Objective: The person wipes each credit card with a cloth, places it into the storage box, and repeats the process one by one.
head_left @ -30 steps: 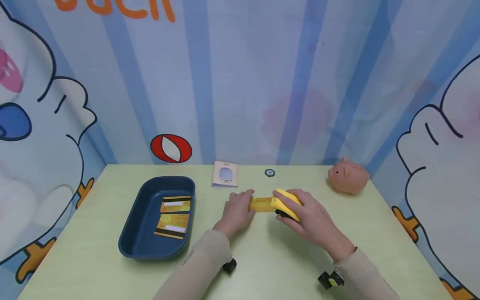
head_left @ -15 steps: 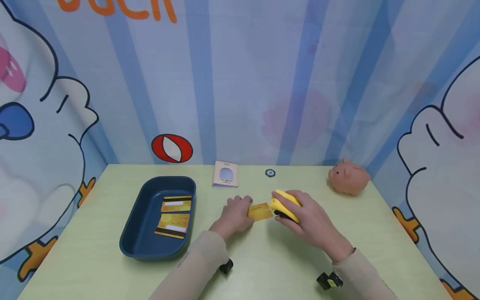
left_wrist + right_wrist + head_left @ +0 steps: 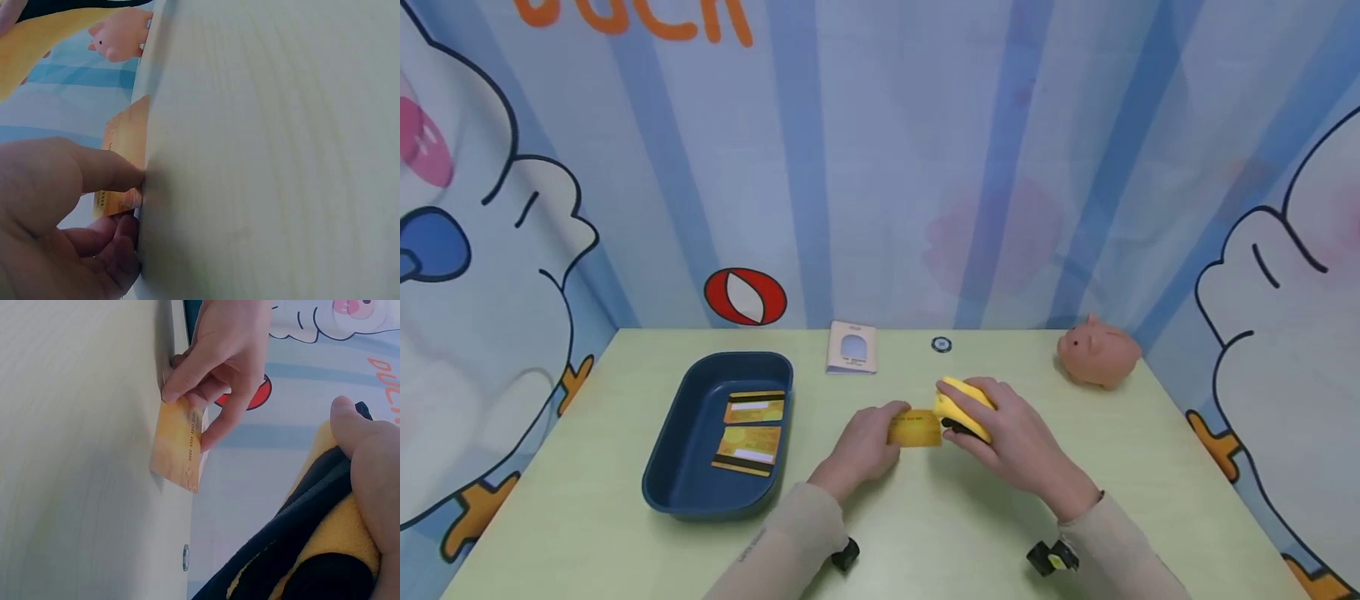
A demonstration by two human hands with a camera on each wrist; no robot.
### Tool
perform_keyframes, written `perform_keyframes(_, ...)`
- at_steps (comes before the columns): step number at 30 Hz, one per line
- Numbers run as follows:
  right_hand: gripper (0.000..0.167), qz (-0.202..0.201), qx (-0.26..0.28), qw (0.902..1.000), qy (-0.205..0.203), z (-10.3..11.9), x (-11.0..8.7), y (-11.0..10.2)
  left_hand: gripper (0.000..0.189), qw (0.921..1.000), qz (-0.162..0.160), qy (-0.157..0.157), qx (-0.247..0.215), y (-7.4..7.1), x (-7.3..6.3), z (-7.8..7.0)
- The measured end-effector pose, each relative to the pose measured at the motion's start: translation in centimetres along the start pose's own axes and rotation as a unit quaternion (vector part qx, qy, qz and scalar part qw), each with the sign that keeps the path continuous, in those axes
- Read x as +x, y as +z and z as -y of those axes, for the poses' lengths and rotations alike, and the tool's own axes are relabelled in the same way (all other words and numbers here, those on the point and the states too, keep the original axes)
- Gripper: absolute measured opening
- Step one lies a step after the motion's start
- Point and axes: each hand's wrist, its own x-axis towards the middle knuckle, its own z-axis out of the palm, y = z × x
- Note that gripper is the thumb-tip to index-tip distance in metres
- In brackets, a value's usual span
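Green table [image 3: 625, 517]: left hand [image 3: 859, 446] pinches gold card [image 3: 914, 428], long axis left-right.

Bright, even, soft indoor light from overhead; no glare anywhere. Faint, short shadows beneath the left hand [image 3: 863, 442] and right hand [image 3: 1000, 433], falling toward 6 o'clock on the pale green table [image 3: 925, 517]. Head view sharp at centre, with wide-angle bending of the backdrop toward 3 and 9 o'clock. Left wrist view soft and slightly hazy, with the nearby thumb [image 3: 94, 169] blurred. Right wrist view clearer, though the yellow and black object [image 3: 325, 550] at 5 o'clock out of focus.
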Motion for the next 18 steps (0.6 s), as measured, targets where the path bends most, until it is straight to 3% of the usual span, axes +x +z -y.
perform_keyframes(3,0.070,0.002,0.000,1.0000,-0.001,0.2,0.2,0.0,0.056,0.9994,0.002,0.016,-0.029,-0.6,-0.4,0.4)
perform_keyframes(8,0.069,0.008,-0.001,1.0000,-0.005,0.3,0.7,0.2,0.059,0.9914,0.011,0.016,-0.130,-2.0,-1.0,0.6)
perform_keyframes(13,0.069,0.009,0.002,0.9998,-0.017,0.5,1.3,0.5,0.061,0.9726,0.013,0.000,-0.232,-3.6,-1.7,0.0)
perform_keyframes(18,0.071,0.010,0.002,0.9996,-0.026,1.1,2.0,0.6,0.063,0.9526,0.020,0.006,-0.303,-4.8,-2.4,-0.4)
